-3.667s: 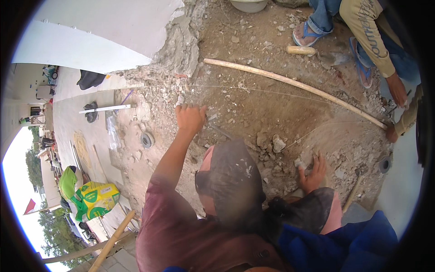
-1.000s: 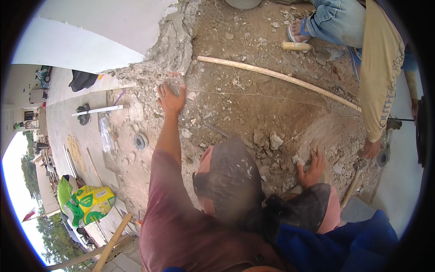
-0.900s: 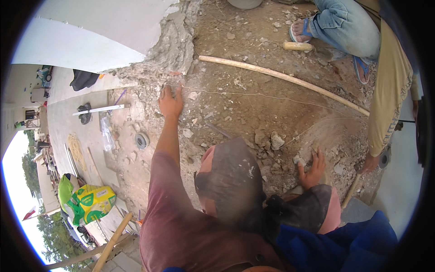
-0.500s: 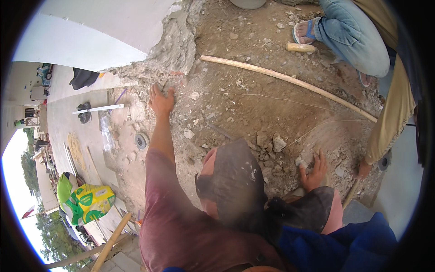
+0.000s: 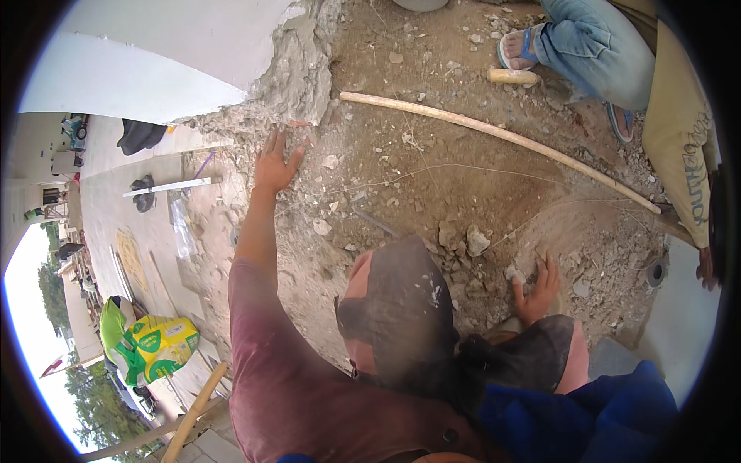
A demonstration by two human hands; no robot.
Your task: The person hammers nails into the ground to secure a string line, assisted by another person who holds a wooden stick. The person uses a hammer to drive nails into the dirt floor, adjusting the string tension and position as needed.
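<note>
My left hand (image 5: pixel 276 163) reaches out with fingers spread over rubble-strewn ground, just below the broken foot of the wall (image 5: pixel 297 73). It holds nothing. Lower right, my right hand (image 5: pixel 536 295) lies open on the dirt, fingers apart, with a small pale stone chunk beside its thumb. A thin pale string (image 5: pixel 432 167) crosses the soil from near my left forearm toward the right. Between my hands, broken stones (image 5: pixel 476 241) lie in a loose heap. My dusty dark trouser knees (image 5: pixel 405 301) hide the ground below.
A long wooden pole (image 5: pixel 494 131) slants across the dirt, near a short wooden handle (image 5: pixel 513 77). At right crouches a co-worker in jeans (image 5: pixel 598 50), one hand (image 5: pixel 706 270) at the rim. A pipe opening (image 5: pixel 656 273) sits by a pale slab. Left are a white bar (image 5: pixel 174 187) and yellow-green bag (image 5: pixel 166 347).
My left hand has shifted slightly upward, and its forearm now covers most of the round pipe fitting. The string's left end lies lower. The co-worker's hand has moved right, away from a stick.
</note>
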